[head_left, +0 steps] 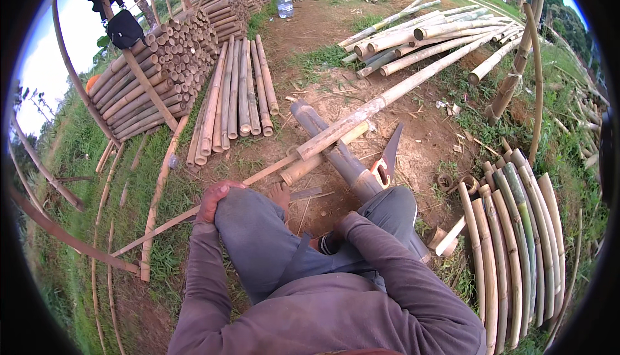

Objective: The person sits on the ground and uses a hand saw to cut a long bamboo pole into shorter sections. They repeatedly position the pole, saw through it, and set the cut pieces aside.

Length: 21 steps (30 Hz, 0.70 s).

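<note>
My left hand (212, 201) rests against the side of my left knee, its visible fingers laid over the trouser cloth. A thin bamboo slat (165, 227) runs past behind that hand and knee; a grip on it is not visible. My right hand (349, 223) is low between my legs near the right knee, its fingers mostly hidden. In front of me, a long bamboo pole (400, 95) lies across a thick dark bamboo piece (345, 164) and a shorter pale bamboo piece (303, 170). A hand saw (389, 152) with an orange handle leans by the thick piece, nearest my right knee.
Cut bamboo lengths (236, 97) lie ahead left, before a tall bamboo stack (139, 90) with a black bag (124, 29) hung on its post. More poles (445, 32) lie ahead right. A bamboo bundle (516, 239) sits at right. A water bottle (285, 4) stands far off.
</note>
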Tool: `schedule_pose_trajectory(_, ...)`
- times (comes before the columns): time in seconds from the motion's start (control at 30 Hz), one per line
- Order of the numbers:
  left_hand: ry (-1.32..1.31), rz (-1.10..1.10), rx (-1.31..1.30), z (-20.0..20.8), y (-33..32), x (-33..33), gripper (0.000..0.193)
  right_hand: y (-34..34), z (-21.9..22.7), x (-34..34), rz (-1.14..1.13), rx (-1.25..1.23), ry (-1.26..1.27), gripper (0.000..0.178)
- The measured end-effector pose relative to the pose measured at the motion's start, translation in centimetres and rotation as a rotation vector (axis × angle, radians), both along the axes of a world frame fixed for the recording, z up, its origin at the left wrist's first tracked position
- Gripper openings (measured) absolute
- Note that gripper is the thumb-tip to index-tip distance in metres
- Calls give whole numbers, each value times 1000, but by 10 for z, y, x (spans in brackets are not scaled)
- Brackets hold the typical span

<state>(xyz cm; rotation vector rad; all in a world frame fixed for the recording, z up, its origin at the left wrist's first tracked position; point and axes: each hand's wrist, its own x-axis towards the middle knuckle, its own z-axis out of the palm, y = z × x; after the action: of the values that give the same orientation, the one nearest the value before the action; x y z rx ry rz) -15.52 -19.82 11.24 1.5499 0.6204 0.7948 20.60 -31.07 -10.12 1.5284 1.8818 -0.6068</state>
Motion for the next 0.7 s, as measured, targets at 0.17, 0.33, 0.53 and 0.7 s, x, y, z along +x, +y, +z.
schedule_pose_trajectory(0.17, -14, 15, 40, -5, -1, -7, 53, -1, 28, -3, -10, -4, 65, 57)
schedule_pose_trajectory(0.33, -60, 65, -38, -13, 3, -5, 57, -6, 40, 19, -299, 456, 550, 57)
schedule_pose_trajectory(0.53, -68, -2, 19, -15, 10, -13, 55, -97, 142, 139, -726, 855, 860, 49)
schedule_pose_trajectory(0.7, 27, -29, -31, -8, 20, -39, 50, -289, 334, 313, -1069, 1306, 107, 49)
